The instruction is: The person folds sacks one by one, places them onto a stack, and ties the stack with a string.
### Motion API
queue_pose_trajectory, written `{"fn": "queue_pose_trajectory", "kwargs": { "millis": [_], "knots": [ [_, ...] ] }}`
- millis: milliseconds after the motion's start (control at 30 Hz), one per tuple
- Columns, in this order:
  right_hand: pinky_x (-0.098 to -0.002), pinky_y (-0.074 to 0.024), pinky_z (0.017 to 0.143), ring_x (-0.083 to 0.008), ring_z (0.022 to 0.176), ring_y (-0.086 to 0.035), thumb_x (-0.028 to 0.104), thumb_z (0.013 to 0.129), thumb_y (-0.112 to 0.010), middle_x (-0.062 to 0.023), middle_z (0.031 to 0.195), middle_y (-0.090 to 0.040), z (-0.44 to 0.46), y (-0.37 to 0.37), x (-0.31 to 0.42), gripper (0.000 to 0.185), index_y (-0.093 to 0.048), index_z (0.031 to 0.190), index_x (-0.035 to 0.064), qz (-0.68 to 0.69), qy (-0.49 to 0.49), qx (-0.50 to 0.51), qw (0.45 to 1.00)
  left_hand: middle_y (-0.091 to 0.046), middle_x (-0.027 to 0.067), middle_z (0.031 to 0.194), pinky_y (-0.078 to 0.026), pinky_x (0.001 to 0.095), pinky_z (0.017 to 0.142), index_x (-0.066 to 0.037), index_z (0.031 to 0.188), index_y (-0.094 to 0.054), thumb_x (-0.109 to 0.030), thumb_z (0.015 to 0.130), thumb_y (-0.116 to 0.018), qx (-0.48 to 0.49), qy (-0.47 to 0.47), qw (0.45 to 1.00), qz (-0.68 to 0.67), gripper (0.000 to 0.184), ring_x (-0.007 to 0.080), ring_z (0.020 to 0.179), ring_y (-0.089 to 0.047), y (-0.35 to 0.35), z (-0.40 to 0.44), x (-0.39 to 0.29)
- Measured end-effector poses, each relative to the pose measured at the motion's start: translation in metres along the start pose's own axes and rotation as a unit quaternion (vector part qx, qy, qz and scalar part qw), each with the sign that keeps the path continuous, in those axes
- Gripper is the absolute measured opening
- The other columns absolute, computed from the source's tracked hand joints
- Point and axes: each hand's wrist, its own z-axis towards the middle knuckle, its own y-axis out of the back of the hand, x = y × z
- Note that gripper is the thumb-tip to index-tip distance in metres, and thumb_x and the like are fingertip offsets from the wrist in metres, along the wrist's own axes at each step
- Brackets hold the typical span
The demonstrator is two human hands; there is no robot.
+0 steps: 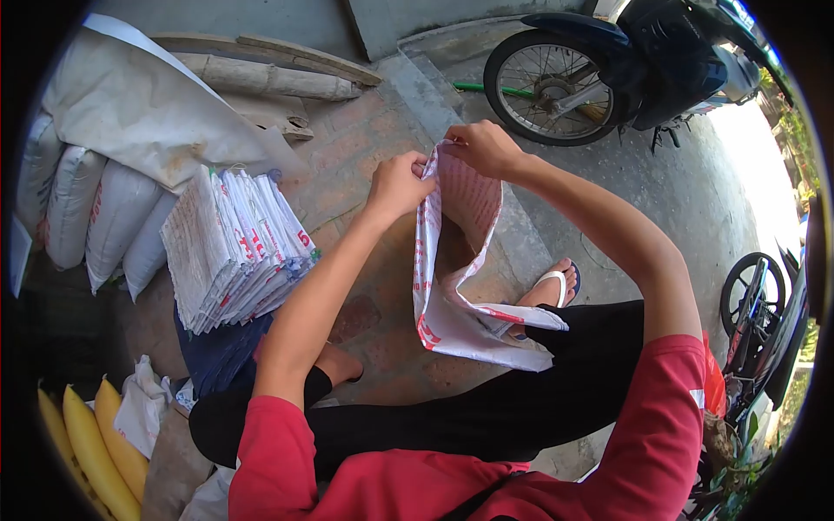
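Here's your left grip (pixel 400 185) and right grip (pixel 489 148), both pinching the upper rim of the printed sack (pixel 426 291), hanging right of the sack stack (pixel 228 252), so hold those pinches firm and level against slumping.

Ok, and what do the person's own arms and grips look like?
The left sleeve and right sleeve are short and red, the right with a small white patch on its outer side. The left grip and right grip are ungloved; no watch shows.
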Motion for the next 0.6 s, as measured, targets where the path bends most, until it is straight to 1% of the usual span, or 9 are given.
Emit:
{"fn": "queue_pose_trajectory", "kwargs": {
  "millis": [33, 133, 167, 233, 267, 367, 467, 567, 600],
  "knots": [
    [-0.0460, -0.0535, 0.081, -0.0359, 0.092, -0.070, 0.029, 0.087, -0.071, -0.0155, 0.092, -0.073, 0.002, 0.000, 0.003, 0.029, -0.070, 0.103, 0.0047, 0.017, -0.021, 0.050, 0.998, -0.073, 0.0136, 0.097, -0.055, 0.0384, 0.083, -0.005, 0.115, -0.070, -0.020, 0.074, -0.076, 0.000, -0.013, 1.000, 0.021, 0.044, 0.0305, 0.090, -0.071, 0.004, -0.001, 0.002],
    [-0.0424, -0.0541, 0.079, -0.0344, 0.089, -0.070, 0.016, 0.090, -0.067, -0.0159, 0.094, -0.073, -0.006, 0.011, 0.004, 0.016, -0.070, 0.101, 0.0047, -0.028, 0.035, 0.095, 0.994, -0.073, 0.0140, 0.097, -0.054, 0.0406, 0.081, -0.006, 0.113, -0.070, -0.014, 0.075, -0.073, -0.003, -0.067, 0.993, 0.102, 0.039, 0.0339, 0.091, -0.070, 0.023, -0.006, 0.012],
    [-0.0423, -0.0541, 0.079, -0.0340, 0.089, -0.070, 0.015, 0.089, -0.067, -0.0155, 0.093, -0.073, -0.007, 0.011, 0.005, 0.015, -0.070, 0.100, 0.0046, -0.030, 0.063, 0.085, 0.994, -0.072, 0.0131, 0.096, -0.054, 0.0406, 0.079, -0.006, 0.112, -0.069, -0.009, 0.076, -0.069, -0.017, -0.103, 0.988, 0.112, 0.036, 0.0335, 0.089, -0.069, 0.027, -0.008, 0.011],
    [-0.0421, -0.0543, 0.078, -0.0333, 0.088, -0.070, 0.012, 0.088, -0.067, -0.0148, 0.091, -0.073, -0.011, 0.007, 0.007, 0.013, -0.071, 0.098, 0.0043, -0.030, 0.114, 0.064, 0.991, -0.071, 0.0133, 0.097, -0.054, 0.0385, 0.078, -0.005, 0.111, -0.070, -0.012, 0.079, -0.070, -0.005, -0.129, 0.986, 0.108, 0.033, 0.0306, 0.087, -0.069, 0.035, -0.014, -0.001],
    [-0.0423, -0.0543, 0.078, -0.0333, 0.088, -0.070, 0.012, 0.087, -0.068, -0.0147, 0.091, -0.073, -0.013, 0.007, 0.007, 0.013, -0.071, 0.097, 0.0046, -0.024, 0.111, 0.060, 0.992, -0.071, 0.0135, 0.097, -0.054, 0.0375, 0.078, -0.004, 0.111, -0.071, -0.013, 0.081, -0.071, 0.002, -0.144, 0.984, 0.108, 0.031, 0.0291, 0.086, -0.068, 0.037, -0.018, -0.006],
    [-0.0422, -0.0543, 0.078, -0.0331, 0.088, -0.070, 0.011, 0.084, -0.070, -0.0141, 0.091, -0.073, -0.015, 0.011, 0.006, 0.013, -0.071, 0.095, 0.0047, -0.010, 0.099, 0.045, 0.994, -0.072, 0.0124, 0.092, -0.054, 0.0336, 0.075, -0.003, 0.106, -0.074, -0.019, 0.086, -0.073, 0.034, -0.097, 0.994, -0.037, 0.026, 0.0211, 0.081, -0.069, 0.032, -0.019, -0.006],
    [-0.0417, -0.0543, 0.077, -0.0321, 0.087, -0.070, 0.009, 0.083, -0.071, -0.0134, 0.091, -0.074, -0.017, 0.011, 0.006, 0.012, -0.070, 0.094, 0.0040, -0.001, 0.088, 0.046, 0.995, -0.074, 0.0105, 0.089, -0.054, 0.0316, 0.072, -0.002, 0.101, -0.076, -0.027, 0.089, -0.073, 0.083, -0.052, 0.993, -0.060, 0.028, 0.0149, 0.076, -0.067, 0.025, -0.020, 0.000],
    [-0.0417, -0.0545, 0.077, -0.0317, 0.086, -0.070, 0.009, 0.081, -0.072, -0.0134, 0.091, -0.074, -0.016, 0.009, 0.007, 0.013, -0.071, 0.093, 0.0040, 0.010, 0.073, 0.058, 0.996, -0.075, 0.0126, 0.086, -0.056, 0.0336, 0.074, -0.002, 0.098, -0.076, -0.030, 0.088, -0.072, 0.097, -0.039, 0.992, -0.066, 0.031, 0.0217, 0.076, -0.071, 0.017, -0.022, 0.004],
    [-0.0416, -0.0545, 0.077, -0.0316, 0.086, -0.070, 0.009, 0.081, -0.072, -0.0134, 0.091, -0.074, -0.016, 0.009, 0.008, 0.014, -0.071, 0.094, 0.0041, 0.010, 0.067, 0.064, 0.996, -0.075, 0.0130, 0.086, -0.056, 0.0337, 0.074, -0.001, 0.099, -0.076, -0.030, 0.089, -0.071, 0.096, -0.037, 0.993, -0.063, 0.031, 0.0216, 0.076, -0.071, 0.015, -0.022, 0.005]
  ]
}}
